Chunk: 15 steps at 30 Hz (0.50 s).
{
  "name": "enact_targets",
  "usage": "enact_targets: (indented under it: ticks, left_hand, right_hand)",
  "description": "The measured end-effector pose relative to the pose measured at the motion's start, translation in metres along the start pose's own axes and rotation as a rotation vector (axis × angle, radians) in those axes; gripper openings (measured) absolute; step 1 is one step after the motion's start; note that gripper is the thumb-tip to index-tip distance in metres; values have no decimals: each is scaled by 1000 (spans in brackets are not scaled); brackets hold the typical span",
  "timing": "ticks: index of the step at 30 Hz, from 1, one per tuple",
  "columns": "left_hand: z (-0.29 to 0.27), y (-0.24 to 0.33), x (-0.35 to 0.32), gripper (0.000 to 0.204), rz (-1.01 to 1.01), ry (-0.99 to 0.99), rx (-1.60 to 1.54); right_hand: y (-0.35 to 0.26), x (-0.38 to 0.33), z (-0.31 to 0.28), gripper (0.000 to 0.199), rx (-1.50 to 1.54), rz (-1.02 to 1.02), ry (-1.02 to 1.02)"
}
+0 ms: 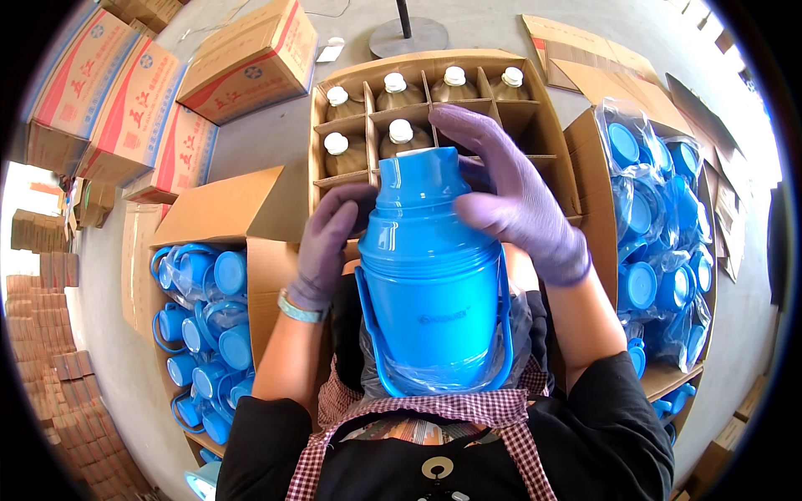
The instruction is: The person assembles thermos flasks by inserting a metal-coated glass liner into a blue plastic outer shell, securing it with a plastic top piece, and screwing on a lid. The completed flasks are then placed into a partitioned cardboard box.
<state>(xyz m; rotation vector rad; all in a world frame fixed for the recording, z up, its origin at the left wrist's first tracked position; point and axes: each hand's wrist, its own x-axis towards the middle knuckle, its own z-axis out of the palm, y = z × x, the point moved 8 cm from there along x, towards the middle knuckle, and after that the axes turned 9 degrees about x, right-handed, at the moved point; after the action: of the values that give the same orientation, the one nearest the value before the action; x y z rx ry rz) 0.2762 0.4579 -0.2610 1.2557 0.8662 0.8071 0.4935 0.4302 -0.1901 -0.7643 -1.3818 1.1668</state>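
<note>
A glossy blue thermos jug (430,292) stands upright in my lap. Its spout collar (422,179) is at the top, and its carrying handle (376,346) hangs down round the body. Clear plastic film (443,371) gathers about its base. My gloved left hand (330,242) is beside the jug's left shoulder, fingers partly bent toward the neck; contact is hard to judge. On the other side my gloved right hand (526,196) is spread, with its thumb at the shoulder and its fingers stretched up past the collar. Neither hand is closed round the jug.
Ahead is a divided carton (547,100) holding several brownish bottle-shaped liners with white caps (401,131). Open cartons of blue jug parts stand left (209,346) and right (639,284). Closed cartons (242,63) are far left, near a round stand base (409,37).
</note>
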Motion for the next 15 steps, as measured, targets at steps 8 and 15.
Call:
enact_targets:
  ticks: [8,15]
  left_hand:
    - [-2,-20,-48,25,196,254,10]
    - [47,63,-86,30,506,252,690]
  right_hand:
    - [2,-58,11,46,-49,127,217]
    - [84,-81,-10,38,547,444,238]
